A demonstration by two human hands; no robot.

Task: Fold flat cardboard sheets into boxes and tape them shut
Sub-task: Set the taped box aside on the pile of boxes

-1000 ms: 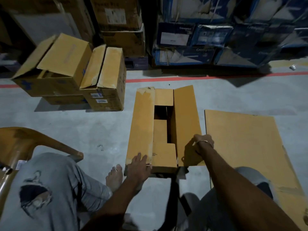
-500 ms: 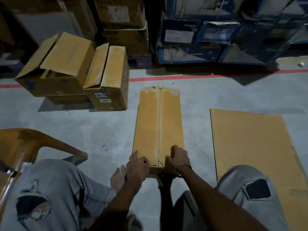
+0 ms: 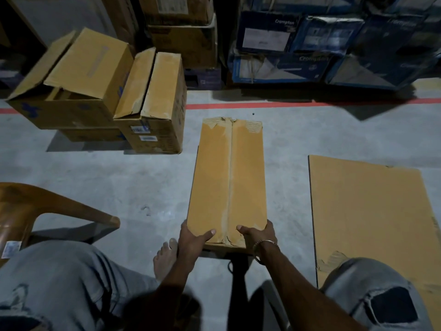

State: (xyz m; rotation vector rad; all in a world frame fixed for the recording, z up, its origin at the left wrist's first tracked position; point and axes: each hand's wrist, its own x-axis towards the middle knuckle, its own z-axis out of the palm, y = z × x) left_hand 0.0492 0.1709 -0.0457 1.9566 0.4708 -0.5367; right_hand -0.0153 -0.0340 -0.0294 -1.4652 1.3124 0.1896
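Note:
A long brown cardboard box stands on the grey floor in front of me, its two top flaps closed and meeting along a middle seam with torn tape remains. My left hand grips the near left corner, thumb on top of the left flap. My right hand, a bangle on its wrist, grips the near right corner with its thumb on the right flap. A flat cardboard sheet lies on the floor to the right of the box.
Several folded brown boxes are stacked at the left back. Blue printed cartons line the far wall behind a red floor line. A wooden chair arm is at my left. My knees and a bare foot are near.
One second ago the top flaps stood open. Both hands pressed them shut, then slid out to the near corners of the box.

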